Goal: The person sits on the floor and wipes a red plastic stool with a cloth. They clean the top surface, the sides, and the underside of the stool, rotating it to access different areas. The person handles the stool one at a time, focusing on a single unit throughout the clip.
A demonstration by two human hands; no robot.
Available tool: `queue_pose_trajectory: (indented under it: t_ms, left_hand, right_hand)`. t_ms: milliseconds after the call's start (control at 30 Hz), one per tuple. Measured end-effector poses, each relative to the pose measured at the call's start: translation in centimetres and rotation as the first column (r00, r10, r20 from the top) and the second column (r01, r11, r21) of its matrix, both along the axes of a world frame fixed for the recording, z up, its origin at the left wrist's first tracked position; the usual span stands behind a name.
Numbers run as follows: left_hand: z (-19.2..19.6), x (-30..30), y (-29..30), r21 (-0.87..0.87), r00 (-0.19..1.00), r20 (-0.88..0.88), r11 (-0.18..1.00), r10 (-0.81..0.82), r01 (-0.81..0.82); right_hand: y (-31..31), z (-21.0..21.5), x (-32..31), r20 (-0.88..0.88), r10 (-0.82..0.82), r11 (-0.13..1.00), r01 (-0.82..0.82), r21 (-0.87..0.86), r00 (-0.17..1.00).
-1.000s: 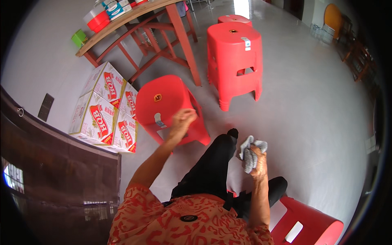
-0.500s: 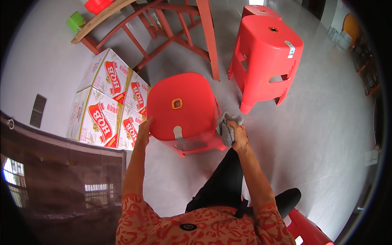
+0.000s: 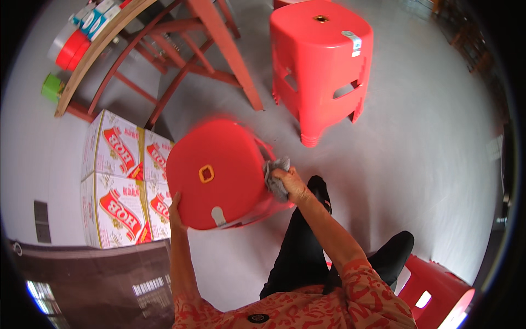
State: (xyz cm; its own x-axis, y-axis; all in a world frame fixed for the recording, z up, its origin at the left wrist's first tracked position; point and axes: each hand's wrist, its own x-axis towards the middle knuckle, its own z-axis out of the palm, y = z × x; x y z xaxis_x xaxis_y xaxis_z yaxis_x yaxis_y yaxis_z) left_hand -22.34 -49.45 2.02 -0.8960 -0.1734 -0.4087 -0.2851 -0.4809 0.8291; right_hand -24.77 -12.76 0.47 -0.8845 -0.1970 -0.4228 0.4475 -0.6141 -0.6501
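A red plastic stool (image 3: 235,170) is in front of me, tilted, its rounded seat facing up with a gold-rimmed square hole in the middle and a pale sticker near the front edge. My left hand (image 3: 176,213) grips the seat's left front edge, its fingers partly hidden under the rim. In my right hand (image 3: 293,183) is a bunched grey cloth (image 3: 277,176), pressed against the right side of the stool. The fingers of that hand are closed round the cloth. Slight blur runs along the stool's far edge.
Beyond stands a stack of red stools (image 3: 323,60). Printed cartons (image 3: 118,205) are piled against the left wall, near a wooden table (image 3: 213,38) holding a red container (image 3: 75,49) and a green box (image 3: 52,86). Another red stool (image 3: 438,285) lies behind my right leg.
The held stool has turned and tipped, and sits lower and further left in view. Both hands have moved with it, the cloth staying at its right side. The whole view has shifted.
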Motion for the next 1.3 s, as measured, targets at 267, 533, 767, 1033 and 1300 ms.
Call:
queue_pose_trajectory:
  t_ms: [267, 533, 767, 1033, 1300]
  left_hand:
    - [6.9, 3.3, 2.3, -0.162, 0.973, -0.195, 0.982, -0.123, 0.092]
    - [18.5, 9.5, 7.1, -0.211, 0.91, -0.409, 0.977, -0.063, -0.027]
    - [25.8, 17.5, 11.0, -0.166, 0.841, -0.541, 0.978, 0.016, -0.126]
    - [29.4, 22.4, 18.2, -0.197, 0.738, -0.652, 0.979, -0.175, 0.058]
    - [30.4, 21.7, 27.6, -0.468, 0.543, -0.635, 0.833, -0.549, 0.294]
  right_hand:
    - [1.0, 2.2, 6.4, -0.051, -0.089, 0.992, 0.084, -0.089, 0.995]
    - [3.2, 9.5, 13.7, -0.164, -0.227, 0.957, 0.189, -0.222, 0.96]
    - [6.4, 14.1, 22.4, -0.364, -0.338, 0.92, 0.223, -0.322, 0.868]
    - [10.3, 15.1, 32.2, -0.36, -0.574, 0.809, 0.44, -0.389, 0.736]
    - [14.9, 11.0, 40.4, -0.31, -0.85, 0.527, 0.706, -0.473, 0.426]
